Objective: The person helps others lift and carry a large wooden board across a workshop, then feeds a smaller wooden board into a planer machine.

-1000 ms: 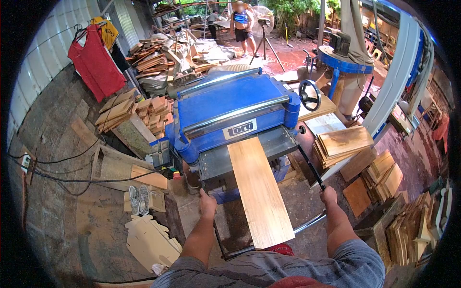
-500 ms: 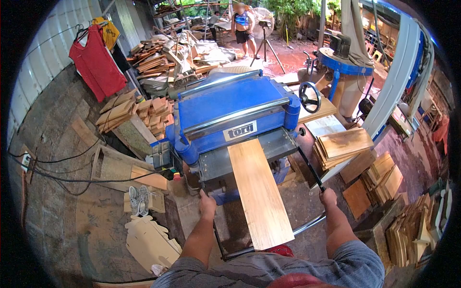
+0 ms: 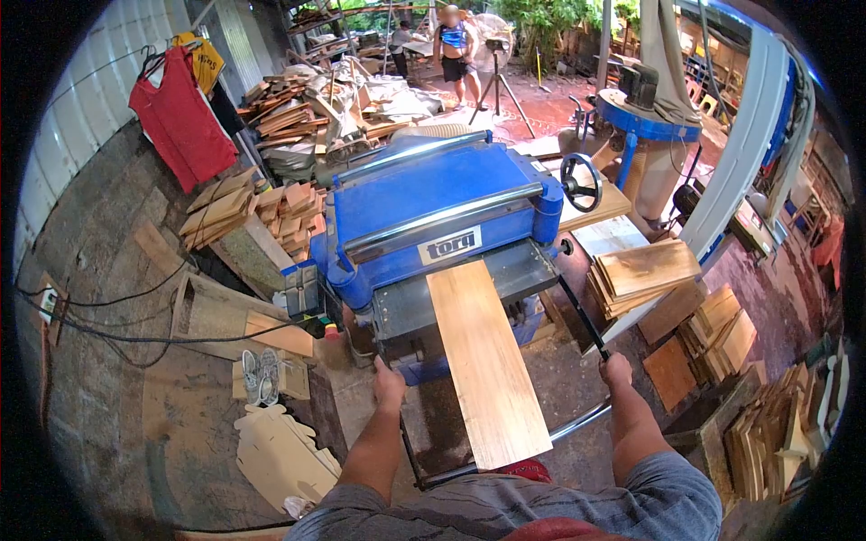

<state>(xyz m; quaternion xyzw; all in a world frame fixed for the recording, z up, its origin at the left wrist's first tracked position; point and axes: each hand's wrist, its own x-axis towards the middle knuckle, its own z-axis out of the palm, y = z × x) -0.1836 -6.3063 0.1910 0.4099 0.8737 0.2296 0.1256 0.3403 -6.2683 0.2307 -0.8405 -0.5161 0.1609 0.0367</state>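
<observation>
A blue planer (image 3: pixel 433 203) stands in the middle, with a wide wooden board (image 3: pixel 489 365) running from under its front edge toward my body. The board's near end rests on the metal roller bar (image 3: pixel 577 422) of the support frame. On the left side bar of that frame, my left hand (image 3: pixel 389 383) is closed around the metal. My right hand (image 3: pixel 616 371) grips the black right side bar (image 3: pixel 583 316). Neither hand touches the board.
Board stacks (image 3: pixel 645 270) stand right of the planer, with more wood (image 3: pixel 767 433) at lower right. Left are a cable (image 3: pixel 180 340), shoes (image 3: pixel 261 377) and cardboard (image 3: pixel 284 455). People (image 3: pixel 456 54) stand beyond, near a tripod (image 3: pixel 496 81).
</observation>
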